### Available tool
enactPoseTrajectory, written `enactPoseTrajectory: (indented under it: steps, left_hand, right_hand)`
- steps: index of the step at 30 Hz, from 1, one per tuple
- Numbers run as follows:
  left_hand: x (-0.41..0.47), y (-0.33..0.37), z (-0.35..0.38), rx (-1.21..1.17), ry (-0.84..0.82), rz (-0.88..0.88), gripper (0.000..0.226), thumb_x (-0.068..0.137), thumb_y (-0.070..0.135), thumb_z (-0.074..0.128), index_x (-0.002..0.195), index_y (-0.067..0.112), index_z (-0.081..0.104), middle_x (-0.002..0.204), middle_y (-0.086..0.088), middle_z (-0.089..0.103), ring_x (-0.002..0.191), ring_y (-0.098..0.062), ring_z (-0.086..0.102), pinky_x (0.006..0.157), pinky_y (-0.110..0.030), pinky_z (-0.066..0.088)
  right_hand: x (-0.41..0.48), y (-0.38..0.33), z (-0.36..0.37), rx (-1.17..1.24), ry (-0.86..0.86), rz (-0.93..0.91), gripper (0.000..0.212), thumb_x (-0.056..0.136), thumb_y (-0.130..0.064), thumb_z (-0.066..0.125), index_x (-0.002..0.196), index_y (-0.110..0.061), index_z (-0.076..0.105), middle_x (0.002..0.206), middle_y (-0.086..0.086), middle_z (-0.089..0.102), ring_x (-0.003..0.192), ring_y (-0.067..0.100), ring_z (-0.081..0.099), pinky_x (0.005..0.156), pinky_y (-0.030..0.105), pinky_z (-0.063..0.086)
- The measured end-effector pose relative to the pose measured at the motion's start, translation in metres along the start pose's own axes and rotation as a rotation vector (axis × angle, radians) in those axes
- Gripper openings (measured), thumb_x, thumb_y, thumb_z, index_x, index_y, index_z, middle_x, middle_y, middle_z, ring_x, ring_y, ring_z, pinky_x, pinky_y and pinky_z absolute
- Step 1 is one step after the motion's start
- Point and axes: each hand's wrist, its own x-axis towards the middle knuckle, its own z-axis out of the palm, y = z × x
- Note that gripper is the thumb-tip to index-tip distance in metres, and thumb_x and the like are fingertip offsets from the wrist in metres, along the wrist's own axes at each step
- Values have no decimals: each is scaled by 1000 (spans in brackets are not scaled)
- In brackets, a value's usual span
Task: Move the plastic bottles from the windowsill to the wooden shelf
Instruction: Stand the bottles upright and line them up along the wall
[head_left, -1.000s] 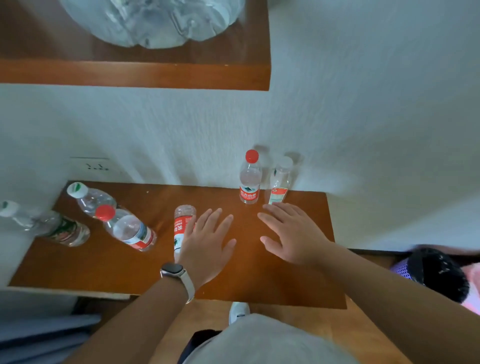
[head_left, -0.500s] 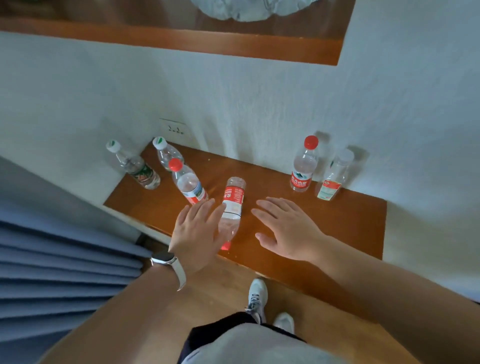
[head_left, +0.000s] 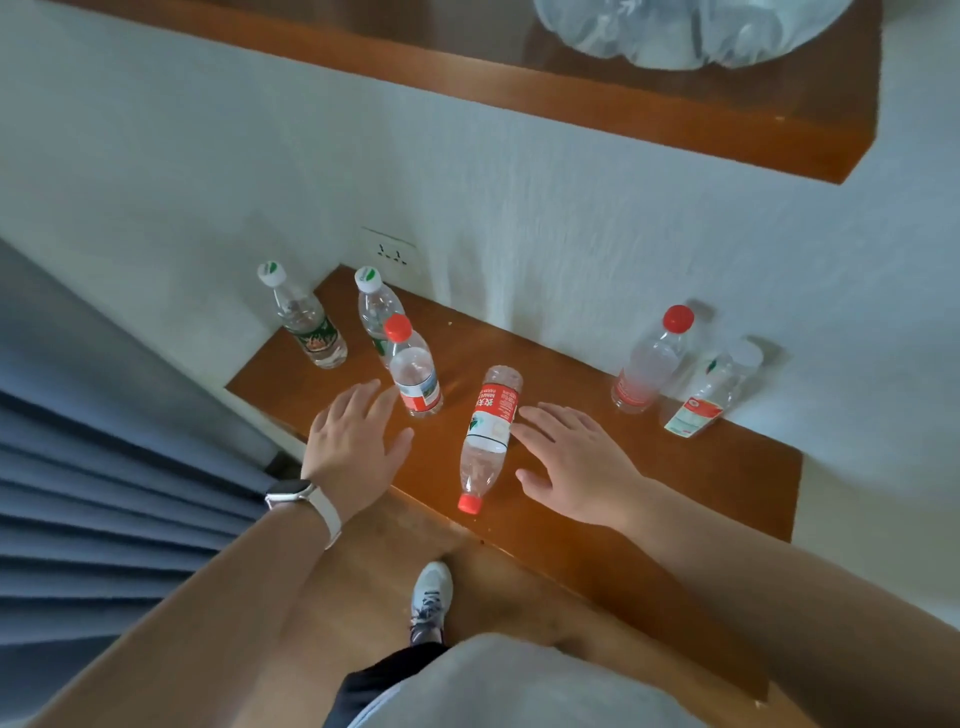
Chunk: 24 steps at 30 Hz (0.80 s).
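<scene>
The clear plastic bottle with red label and cap (head_left: 491, 431) lies on its side on the brown wooden ledge (head_left: 675, 483), between the right hand (head_left: 576, 465) and left hand (head_left: 353, 447); both hover flat, fingers spread, holding nothing, probably poised to right it

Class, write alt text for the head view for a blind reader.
An open left hand and right hand reach over a wooden ledge, a red-capped bottle lying on its side between them. Three bottles stand at left, two bottles at right, by the white wall.
</scene>
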Motion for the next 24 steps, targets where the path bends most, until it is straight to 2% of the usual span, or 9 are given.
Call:
enactPoseTrajectory:
  steps: [4,8,10,13,16,20,22,24]
  left_hand:
    - [25,-13,10,-146,-49,-50,66,96,54,50,152,23,31,158,0,34,146,-24,30,116,-47,31]
    - [54,-36,18,-412,-113,-152,73,93,49,58,153,24,26,158,-1,34,145,-24,32,115,-47,34]
    - [67,-49,23,-499,-193,-128,72,93,42,62,154,28,24,158,1,34,144,-22,32,115,-46,35]
    - [88,-64,29,-636,-281,-80,73,92,33,68,151,32,26,152,4,43,136,-18,44,107,-40,43]
    - [106,-70,32,-695,-324,-32,76,84,42,74,147,34,31,142,9,50,126,-13,49,96,-34,46]
    - [110,-63,39,-757,-369,63,75,82,39,78,144,34,36,138,11,54,125,-15,52,99,-37,47]
    - [113,-60,43,-777,-342,90,69,84,30,78,141,30,39,131,12,56,117,-11,54,93,-29,47]
    - [116,-58,45,-783,-327,104,57,87,25,75,134,31,43,116,18,54,101,-2,52,78,-13,40]
  right_hand:
    - [21,-2,7,-14,-50,80,58,93,-50,55,142,-24,40,151,1,41,141,24,35,112,38,16]
    - [38,-6,14,-51,-126,133,59,94,-45,57,144,-22,37,153,1,39,142,23,33,114,39,23]
    - [41,-7,17,-39,-148,183,61,93,-42,59,146,-22,36,152,0,39,141,22,34,114,39,24]
    - [51,-10,23,-14,-206,265,63,94,-40,58,148,-23,32,154,-1,36,143,21,30,115,39,22]
    - [65,-14,33,-15,-276,358,66,94,-42,57,150,-24,27,157,-2,31,146,21,24,117,40,20]
    - [82,-28,42,33,-306,437,70,93,-38,61,150,-25,24,158,-2,28,147,20,22,117,42,20]
    - [87,-34,47,34,-320,419,72,92,-34,63,151,-25,22,159,0,26,147,21,19,117,44,20]
    - [89,-36,51,13,-339,382,74,92,-30,63,153,-26,21,161,1,21,148,23,15,117,45,17]
